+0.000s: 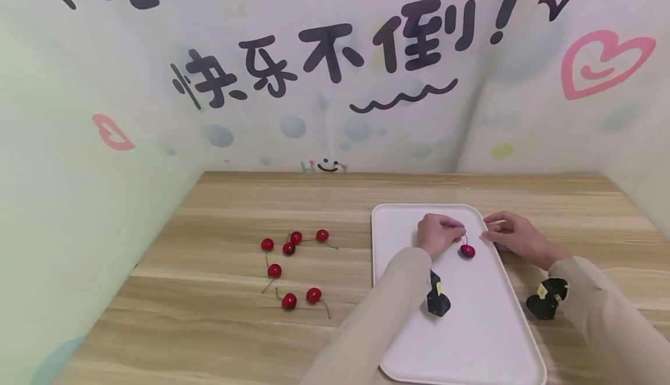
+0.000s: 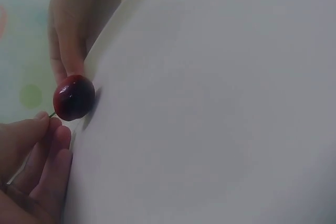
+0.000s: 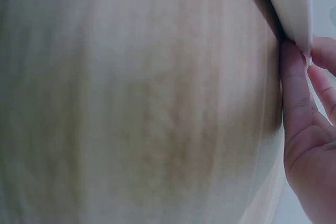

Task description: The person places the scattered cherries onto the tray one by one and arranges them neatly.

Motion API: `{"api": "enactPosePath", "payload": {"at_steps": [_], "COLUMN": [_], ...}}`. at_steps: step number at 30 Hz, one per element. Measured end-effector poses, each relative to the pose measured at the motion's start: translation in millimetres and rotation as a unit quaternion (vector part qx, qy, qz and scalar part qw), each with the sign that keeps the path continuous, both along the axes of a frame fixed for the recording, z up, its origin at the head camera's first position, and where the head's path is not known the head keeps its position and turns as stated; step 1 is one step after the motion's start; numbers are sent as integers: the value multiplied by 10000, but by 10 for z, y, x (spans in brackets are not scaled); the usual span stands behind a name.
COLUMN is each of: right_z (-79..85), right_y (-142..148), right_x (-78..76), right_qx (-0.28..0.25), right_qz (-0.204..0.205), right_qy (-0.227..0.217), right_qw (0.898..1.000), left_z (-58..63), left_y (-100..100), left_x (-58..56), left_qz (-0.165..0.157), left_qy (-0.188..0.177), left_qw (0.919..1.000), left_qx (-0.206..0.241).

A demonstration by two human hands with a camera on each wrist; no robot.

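Observation:
My left hand is over the far part of a white tray. Between its thumb and fingertips it pinches the thin stem of a red cherry. In the left wrist view the dark, glossy cherry hangs close over the tray surface, its shadow beside it. At the tray's far right corner, my right hand grips the rim. The right wrist view shows its thumb against the outer side of the tray's edge, with a finger on the other side of the rim.
Several red cherries with stems lie scattered on the wooden table, left of the tray. Behind the table hangs a pale printed backdrop. Black devices are strapped to both wrists, the left one over the tray.

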State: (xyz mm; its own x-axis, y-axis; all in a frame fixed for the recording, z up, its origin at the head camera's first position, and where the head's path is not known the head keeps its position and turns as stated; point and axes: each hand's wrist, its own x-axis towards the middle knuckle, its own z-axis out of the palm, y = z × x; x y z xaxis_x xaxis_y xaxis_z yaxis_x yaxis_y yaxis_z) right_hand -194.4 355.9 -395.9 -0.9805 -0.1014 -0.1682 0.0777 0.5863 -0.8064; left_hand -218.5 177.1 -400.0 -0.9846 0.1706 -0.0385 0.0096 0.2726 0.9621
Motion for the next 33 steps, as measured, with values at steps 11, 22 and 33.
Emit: {"api": "enactPosePath", "payload": {"at_steps": [11,22,33], "right_z": [20,5,5], "right_y": [-13,-3,-3], "right_x": [8,0,2], "right_qx": [4,87,73], "right_qz": [2,-27,-7], "right_qy": [-48,-177,-87], "right_qw": [10000,9998,9999], "left_z": [-17,-22,-35], "left_y": [-14,-31,-31], "left_x": [-3,-4,-13], "left_qz": [75,4,7], "left_qy": [-282,-282,-316], "left_qw": [9992,9992,9988], "left_qx": [289,290,364]}}
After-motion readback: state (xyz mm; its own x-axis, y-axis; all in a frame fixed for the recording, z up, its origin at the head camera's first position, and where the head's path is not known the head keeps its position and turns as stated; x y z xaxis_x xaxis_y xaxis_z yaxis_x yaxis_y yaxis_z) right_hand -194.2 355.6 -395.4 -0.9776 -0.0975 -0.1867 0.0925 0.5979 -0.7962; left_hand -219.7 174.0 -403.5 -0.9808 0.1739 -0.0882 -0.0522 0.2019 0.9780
